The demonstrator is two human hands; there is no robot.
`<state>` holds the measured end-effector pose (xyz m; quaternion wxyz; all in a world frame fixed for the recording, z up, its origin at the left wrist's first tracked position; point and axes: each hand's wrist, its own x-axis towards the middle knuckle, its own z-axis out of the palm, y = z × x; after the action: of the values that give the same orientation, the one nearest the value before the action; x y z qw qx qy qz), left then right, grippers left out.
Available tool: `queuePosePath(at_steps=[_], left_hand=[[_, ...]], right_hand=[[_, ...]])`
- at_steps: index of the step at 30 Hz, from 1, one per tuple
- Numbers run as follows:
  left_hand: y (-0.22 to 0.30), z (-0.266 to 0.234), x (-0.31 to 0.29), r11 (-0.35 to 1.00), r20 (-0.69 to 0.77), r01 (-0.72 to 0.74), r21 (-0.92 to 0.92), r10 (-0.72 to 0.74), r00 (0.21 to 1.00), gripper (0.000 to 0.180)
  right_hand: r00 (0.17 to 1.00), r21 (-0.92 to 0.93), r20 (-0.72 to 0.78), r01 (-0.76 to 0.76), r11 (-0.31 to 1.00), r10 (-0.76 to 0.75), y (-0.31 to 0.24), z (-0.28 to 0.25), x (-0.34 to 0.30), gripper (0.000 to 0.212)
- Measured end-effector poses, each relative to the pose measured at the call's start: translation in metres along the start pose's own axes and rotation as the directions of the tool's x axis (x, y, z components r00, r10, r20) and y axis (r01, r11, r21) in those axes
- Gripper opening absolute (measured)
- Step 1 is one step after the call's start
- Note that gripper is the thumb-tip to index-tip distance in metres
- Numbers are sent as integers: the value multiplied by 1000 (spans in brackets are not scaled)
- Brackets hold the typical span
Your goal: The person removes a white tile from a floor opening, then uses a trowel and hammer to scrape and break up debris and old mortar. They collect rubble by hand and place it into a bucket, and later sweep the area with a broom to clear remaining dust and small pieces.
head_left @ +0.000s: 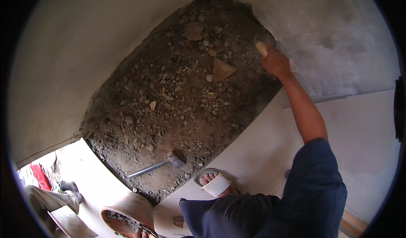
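Left of the rubble (pixel 169 98), a co-worker's leg (pixel 44 198) shows. At the rubble's near edge is the bucket (pixel 137 203), tilted; fingers of the left hand (pixel 144 234) are at its rim, whether gripping I cannot tell. The hammer (pixel 149 169) lies on the rubble's near part, the shard (pixel 222 70) farther up. Along the rubble's right edge, the right hand (pixel 277 63) has its fingers closed around a pale handle (pixel 261 49).

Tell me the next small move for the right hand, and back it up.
I'd probably guide the right hand and its pale yellow, rounded handle a short way along the foot of the grey plastered wall. The hand is at the edge where that wall meets the dark, stony ground. The tool's working end is too blurred to judge.
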<state>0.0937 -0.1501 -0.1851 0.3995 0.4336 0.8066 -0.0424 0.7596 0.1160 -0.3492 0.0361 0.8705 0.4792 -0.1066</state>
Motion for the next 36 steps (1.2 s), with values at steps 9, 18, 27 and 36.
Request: queuePosePath(at_steps=[9,18,27,36], left_hand=[[-10,0,-10,982,-67,101,160,-91,994,38],[-14,-1,-12,995,-51,36,92,-31,998,38],[-1,-2,-8,995,-59,42,88,-37,998,38],[-5,0,-5,989,-83,-78,127,89,993,35]], right_hand=[[990,217,67,-137,967,125,-38,62,72,57],[999,65,-13,37,997,-36,20,-3,-1,59],[997,116,13,68,991,-70,-19,67,17,53],[999,-135,-49,17,991,-23,16,-16,-13,44]])
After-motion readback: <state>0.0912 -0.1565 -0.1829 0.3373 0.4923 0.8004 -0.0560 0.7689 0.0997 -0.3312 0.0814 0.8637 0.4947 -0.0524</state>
